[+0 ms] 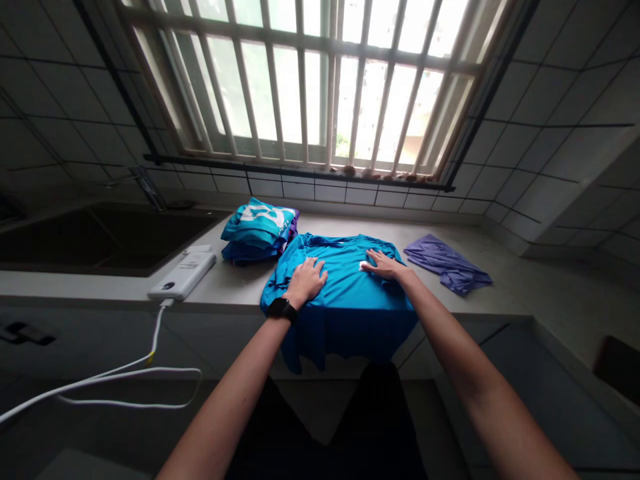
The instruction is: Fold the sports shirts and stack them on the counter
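Note:
A blue T-shirt (345, 293) lies spread on the counter (235, 283), its lower part hanging over the front edge. My left hand (307, 280), with a black watch on the wrist, rests flat on the shirt's left side. My right hand (383, 265) lies flat on the shirt's upper right, fingers apart, beside a small white tag. Neither hand holds anything.
A stack of folded teal and purple clothes (259, 231) sits left of the shirt. A crumpled purple garment (447, 263) lies to the right. A white power bank (183, 275) with a trailing white cable (125, 373) rests near a dark sink (100, 237). A barred window (310, 87) is behind.

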Motion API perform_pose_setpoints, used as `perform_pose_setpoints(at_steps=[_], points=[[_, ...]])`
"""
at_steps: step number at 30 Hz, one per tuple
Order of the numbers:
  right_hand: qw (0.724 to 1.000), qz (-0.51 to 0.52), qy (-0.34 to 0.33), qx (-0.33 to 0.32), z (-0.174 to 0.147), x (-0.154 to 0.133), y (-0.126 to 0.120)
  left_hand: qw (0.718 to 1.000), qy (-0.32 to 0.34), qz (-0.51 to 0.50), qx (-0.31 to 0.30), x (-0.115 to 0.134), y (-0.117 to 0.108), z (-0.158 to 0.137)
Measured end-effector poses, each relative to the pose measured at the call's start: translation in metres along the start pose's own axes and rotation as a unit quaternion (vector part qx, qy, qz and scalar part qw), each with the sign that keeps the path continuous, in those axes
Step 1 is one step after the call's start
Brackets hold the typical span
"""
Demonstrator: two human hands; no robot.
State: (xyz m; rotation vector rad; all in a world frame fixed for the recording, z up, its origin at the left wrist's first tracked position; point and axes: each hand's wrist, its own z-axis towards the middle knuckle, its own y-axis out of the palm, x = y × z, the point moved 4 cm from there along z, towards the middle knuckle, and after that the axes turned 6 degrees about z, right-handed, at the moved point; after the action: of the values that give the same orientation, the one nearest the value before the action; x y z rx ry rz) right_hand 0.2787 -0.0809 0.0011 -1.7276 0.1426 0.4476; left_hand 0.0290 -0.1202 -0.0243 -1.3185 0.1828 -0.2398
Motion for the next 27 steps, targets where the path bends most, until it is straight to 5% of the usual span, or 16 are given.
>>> perform_pose_setpoints(at_steps=[5,11,17,20,23,27], points=[[0.993,0.011,0.007,0.116,-0.032,0.011,-0.034,1.0,0.0,-0.011,0.016,0.002,-0.003,-0.003],[0.999,-0.034,-0.004,-0.024,-0.075,0.026,-0.012,1.0,-0.006,-0.025,0.013,0.002,-0.003,-0.003],[0.991,0.078,0.015,0.109,-0.073,0.04,-0.036,1.0,-0.005,-0.015,0.005,0.002,-0.003,-0.003],[0.966,0.124,0.12,0.193,-0.073,0.061,-0.046,1.0,-0.008,-0.01,0.007,0.002,-0.003,-0.003],[0.963,0.074,0.204,0.16,-0.075,0.078,-0.036,1.0,-0.01,-0.012,0.006,0.002,-0.003,-0.002],[0.974,0.094,0.155,0.136,-0.073,0.081,-0.019,1.0,-0.015,-0.025,0.004,0.002,-0.003,-0.001]])
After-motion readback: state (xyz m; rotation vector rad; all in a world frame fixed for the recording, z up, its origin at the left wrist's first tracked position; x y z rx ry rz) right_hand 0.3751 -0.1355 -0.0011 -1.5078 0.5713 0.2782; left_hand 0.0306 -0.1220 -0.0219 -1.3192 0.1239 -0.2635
